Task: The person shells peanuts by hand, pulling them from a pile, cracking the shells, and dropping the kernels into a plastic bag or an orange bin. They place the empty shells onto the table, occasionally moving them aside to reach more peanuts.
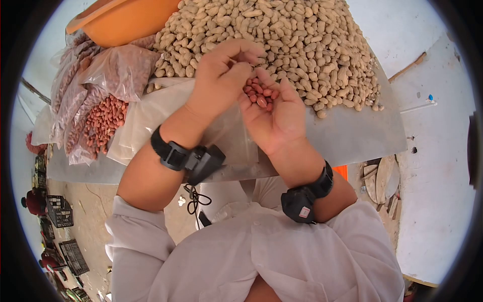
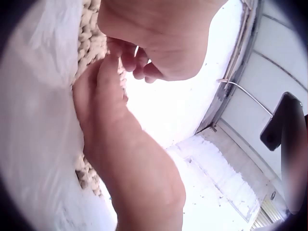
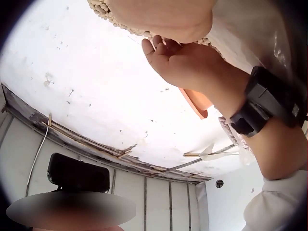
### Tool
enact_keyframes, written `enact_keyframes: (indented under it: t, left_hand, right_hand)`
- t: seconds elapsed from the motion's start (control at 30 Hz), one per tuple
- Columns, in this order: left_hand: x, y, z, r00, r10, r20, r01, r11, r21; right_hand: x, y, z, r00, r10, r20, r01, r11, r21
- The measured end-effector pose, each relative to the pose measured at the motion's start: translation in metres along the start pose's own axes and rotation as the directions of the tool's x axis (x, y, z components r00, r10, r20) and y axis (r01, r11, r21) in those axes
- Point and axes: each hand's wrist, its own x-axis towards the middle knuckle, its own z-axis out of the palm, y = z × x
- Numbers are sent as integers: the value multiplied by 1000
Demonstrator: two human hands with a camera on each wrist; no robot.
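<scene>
My right hand (image 1: 279, 116) is cupped palm up, its fingers curled around several shelled red peanut kernels (image 1: 260, 95). Close beside it, my left hand (image 1: 221, 73) has bent fingers, its thumb and fingertips right at the right hand's fingertips. I cannot tell whether the left fingertips pinch anything. Just beyond both hands lies a large heap of unshelled peanuts (image 1: 312, 45). In the left wrist view, the left hand (image 2: 159, 41) overlaps the right fingertips and hides the kernels. The right wrist view shows the left hand (image 3: 180, 65) partly behind the right.
An orange basin (image 1: 121, 25) stands at the back left. Clear plastic bags (image 1: 121, 70) lie below it, with red kernels (image 1: 105, 121) showing at one bag's mouth. A plastic sheet (image 1: 151, 126) covers part of the grey tabletop (image 1: 352, 133). Black crates (image 1: 60, 211) sit on the floor at left.
</scene>
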Motion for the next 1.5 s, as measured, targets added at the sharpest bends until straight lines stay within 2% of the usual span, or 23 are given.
enact_keyframes:
  t: [0.03, 0.07, 0.13, 0.23, 0.33, 0.43, 0.5, 0.53, 0.63, 0.73, 0.83, 0.93, 1.03, 1.13, 1.2, 1.3, 1.4, 1.5]
  left_hand:
    - [2, 1, -8, 999, -10, 39, 10, 1000, 11]
    - [5, 3, -14, 996, 28, 83, -44, 979, 198]
    - [7, 9, -23, 981, 73, 179, -159, 833, 530]
    - [6, 28, -23, 922, -202, 331, -40, 799, 599]
    - [-2, 4, -22, 872, -132, 471, -245, 716, 654]
    - [3, 1, -24, 830, -179, 529, -297, 660, 690]
    - [2, 0, -24, 859, -191, 475, -237, 673, 700]
    - [2, 0, -24, 873, -198, 447, -206, 680, 704]
    - [8, 11, -27, 845, -294, 446, -122, 707, 697]
    - [8, 10, -30, 833, -389, 393, 202, 876, 438]
    - [7, 21, -29, 826, -426, 370, 304, 888, 344]
    - [10, 21, -33, 818, -392, 421, 308, 916, 255]
    - [12, 16, -38, 835, -306, 458, 213, 946, 243]
    - [9, 23, -37, 896, -265, 357, 201, 958, 206]
    - [11, 25, -45, 891, -274, 362, 207, 955, 214]
    - [13, 27, -53, 906, -239, 349, 178, 964, 197]
    - [13, 27, -55, 913, -241, 330, 189, 965, 181]
    - [12, 29, -53, 917, -242, 316, 202, 967, 153]
  right_hand:
    - [-1, -3, 1, 1000, -15, -12, 15, 1000, -18]
    - [-3, -8, 0, 999, -29, -23, 28, 999, -37]
    - [-5, -19, -3, 997, -57, -56, 53, 996, -73]
    - [-7, -32, -10, 990, -88, -109, 73, 989, -133]
    - [-10, -37, -16, 988, -75, -137, 45, 977, -207]
    - [-10, -37, -16, 989, -68, -128, 41, 978, -203]
    - [-11, -37, -14, 991, -59, -119, 34, 979, -203]
    - [-12, -37, -13, 991, -54, -118, 28, 977, -210]
    - [-14, -33, -6, 993, -34, -115, 8, 975, -221]
    - [-16, -26, 2, 994, -8, -107, -18, 972, -233]
    - [-14, -19, 5, 992, 25, -120, -56, 963, -262]
    - [-12, -10, 5, 988, 91, -127, -123, 955, -270]
    - [-6, -4, 7, 986, 149, -70, -163, 934, -317]
    - [5, 6, 11, 987, 159, -20, -154, 906, -395]
    - [7, 13, 17, 983, 181, 32, -143, 863, -485]
    - [-1, 18, 36, 954, 298, 42, -229, 809, -542]
    - [-9, 16, 49, 965, 262, 1, -204, 755, -624]
    - [-4, 1, 41, 936, 348, 59, -253, 776, -578]
